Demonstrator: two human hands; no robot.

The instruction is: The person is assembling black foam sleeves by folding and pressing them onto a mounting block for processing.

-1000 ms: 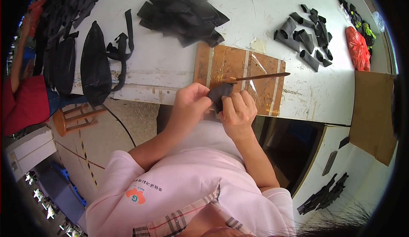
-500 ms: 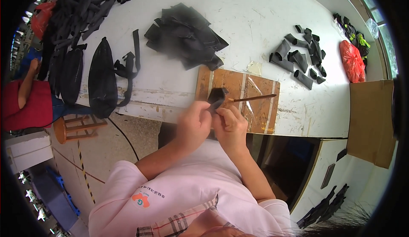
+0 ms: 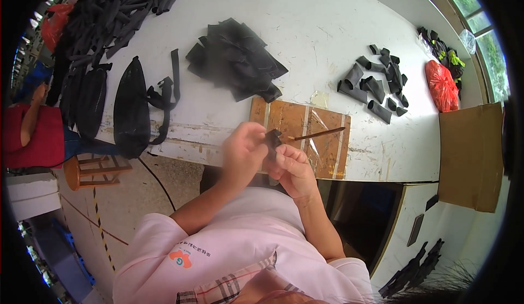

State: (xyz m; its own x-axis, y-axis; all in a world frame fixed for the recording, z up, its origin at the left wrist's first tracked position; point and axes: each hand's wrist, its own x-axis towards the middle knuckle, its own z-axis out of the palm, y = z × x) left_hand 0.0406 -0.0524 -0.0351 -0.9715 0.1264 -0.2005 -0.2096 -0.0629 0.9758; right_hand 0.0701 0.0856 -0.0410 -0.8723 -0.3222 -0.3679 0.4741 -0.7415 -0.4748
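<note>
Between my two hands, over the near edge of the table, is a small dark piece of fabric (image 3: 274, 139). My left hand (image 3: 243, 154) is closed at its left side, with fingers curled. My right hand (image 3: 296, 168) pinches its right side between thumb and fingers. The fingers partly cover the piece, so its full shape is hidden. Just beyond lies a taped brown board (image 3: 330, 159), with a thin dark-handled brush (image 3: 322, 133) resting across it.
Flat dark fabric pieces (image 3: 234, 58) lie piled past the board. Short rolled dark pieces (image 3: 374, 88) are scattered to the right, near a red plastic bag (image 3: 441, 85) and a cardboard box (image 3: 470, 156). Long black pouches (image 3: 132, 110) lie left; beyond, a person in red (image 3: 41, 134).
The dark piece has turned and shows less between my fingers. My left hand has shifted slightly left and up, and my right hand has rotated. The whole view has shifted a little.
</note>
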